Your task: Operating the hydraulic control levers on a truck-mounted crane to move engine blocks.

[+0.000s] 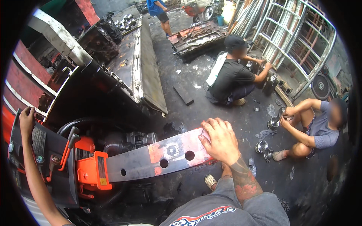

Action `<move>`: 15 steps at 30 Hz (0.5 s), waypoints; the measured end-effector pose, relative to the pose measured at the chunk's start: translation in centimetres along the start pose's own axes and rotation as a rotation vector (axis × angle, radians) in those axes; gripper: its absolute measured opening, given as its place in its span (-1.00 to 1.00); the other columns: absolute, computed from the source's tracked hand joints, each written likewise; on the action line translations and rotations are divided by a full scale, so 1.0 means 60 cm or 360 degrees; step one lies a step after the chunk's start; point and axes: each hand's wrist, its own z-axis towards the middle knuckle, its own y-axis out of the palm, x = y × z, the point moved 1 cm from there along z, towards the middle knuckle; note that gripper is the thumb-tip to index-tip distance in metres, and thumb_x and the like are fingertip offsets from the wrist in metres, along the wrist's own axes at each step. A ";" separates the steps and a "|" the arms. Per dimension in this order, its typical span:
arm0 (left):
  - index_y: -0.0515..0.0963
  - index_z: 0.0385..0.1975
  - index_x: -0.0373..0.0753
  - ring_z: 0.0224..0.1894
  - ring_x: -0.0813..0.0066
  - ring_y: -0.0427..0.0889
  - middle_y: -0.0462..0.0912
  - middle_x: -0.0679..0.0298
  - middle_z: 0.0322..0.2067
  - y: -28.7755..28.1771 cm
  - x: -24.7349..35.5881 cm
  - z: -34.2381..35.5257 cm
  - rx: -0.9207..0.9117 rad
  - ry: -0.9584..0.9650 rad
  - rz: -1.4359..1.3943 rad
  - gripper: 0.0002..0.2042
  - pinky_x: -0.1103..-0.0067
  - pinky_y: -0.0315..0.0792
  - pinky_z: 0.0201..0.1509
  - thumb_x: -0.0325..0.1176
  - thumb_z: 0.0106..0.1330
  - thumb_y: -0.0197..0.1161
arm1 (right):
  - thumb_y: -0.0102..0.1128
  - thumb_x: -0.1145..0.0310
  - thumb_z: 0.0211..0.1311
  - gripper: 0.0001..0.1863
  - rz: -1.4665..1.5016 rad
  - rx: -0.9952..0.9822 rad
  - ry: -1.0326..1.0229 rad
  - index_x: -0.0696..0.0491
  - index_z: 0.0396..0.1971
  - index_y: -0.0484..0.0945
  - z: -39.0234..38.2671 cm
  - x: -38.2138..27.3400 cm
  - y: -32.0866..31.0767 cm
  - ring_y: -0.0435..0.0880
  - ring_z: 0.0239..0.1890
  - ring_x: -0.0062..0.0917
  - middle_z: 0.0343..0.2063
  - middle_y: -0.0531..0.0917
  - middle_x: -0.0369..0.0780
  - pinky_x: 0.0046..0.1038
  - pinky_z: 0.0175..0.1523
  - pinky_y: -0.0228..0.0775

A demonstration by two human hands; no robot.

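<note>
My left hand (26,121) reaches to the far left edge of a dark panel (60,141), its fingers curled over that edge. Levers with orange shafts (67,152) and several knobs stand on this panel. A long grey steel beam (140,161) with round holes and worn red paint runs to the right from an orange bracket (95,170). Palm down, my right hand (220,139) lies over the beam's right end, with thumb and fingers stretched out. Its fingertips touch the red-painted surface near the far edge. The beam's underside is hidden.
A co-worker in black (233,73) squats beyond the beam, handling metal parts. Another in grey (320,128) sits at the right holding a metal part. An engine block (198,37), a long metal panel (149,64) and metal frames (283,49) stand farther back. A flat bar (183,95) lies on the floor.
</note>
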 end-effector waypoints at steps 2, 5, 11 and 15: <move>0.64 -0.26 -0.37 -0.73 0.67 0.36 0.42 0.37 -0.73 -0.001 0.006 -0.002 -0.0068 0.0065 -0.0099 -0.70 0.56 0.21 -0.66 -0.21 0.42 0.17 | 0.27 0.19 0.18 -0.59 -0.0009 -0.0031 -0.0013 0.10 -0.04 0.59 0.000 0.000 0.000 0.53 0.06 -0.26 -0.08 0.60 -0.15 -0.19 0.16 0.29; 0.64 -0.28 -0.35 -0.73 0.64 0.38 0.44 0.35 -0.74 0.002 0.016 -0.005 0.0004 0.0052 -0.0054 -0.71 0.54 0.23 -0.65 -0.21 0.41 0.18 | 0.28 0.19 0.17 -0.59 -0.0015 -0.0035 -0.0021 0.10 -0.04 0.58 0.000 0.000 -0.001 0.53 0.05 -0.27 -0.08 0.60 -0.15 -0.19 0.15 0.29; 0.65 -0.25 -0.36 -0.67 0.55 0.51 0.55 0.26 -0.68 0.002 0.009 -0.006 0.0002 0.0008 -0.0005 -0.70 0.51 0.36 -0.55 -0.19 0.39 0.19 | 0.30 0.20 0.15 -0.59 -0.0005 -0.0035 -0.0031 0.10 -0.04 0.58 0.000 -0.001 -0.002 0.53 0.04 -0.27 -0.08 0.60 -0.15 -0.18 0.14 0.30; 0.63 -0.13 -0.45 -0.37 0.36 0.65 0.69 0.06 -0.39 0.006 0.004 -0.004 0.0200 0.0020 0.0125 -0.63 0.42 0.49 -0.22 -0.18 0.37 0.21 | 0.28 0.19 0.16 -0.58 -0.0032 0.0015 -0.0030 0.08 -0.03 0.57 0.000 0.000 0.001 0.53 0.06 -0.26 -0.06 0.60 -0.14 -0.18 0.14 0.30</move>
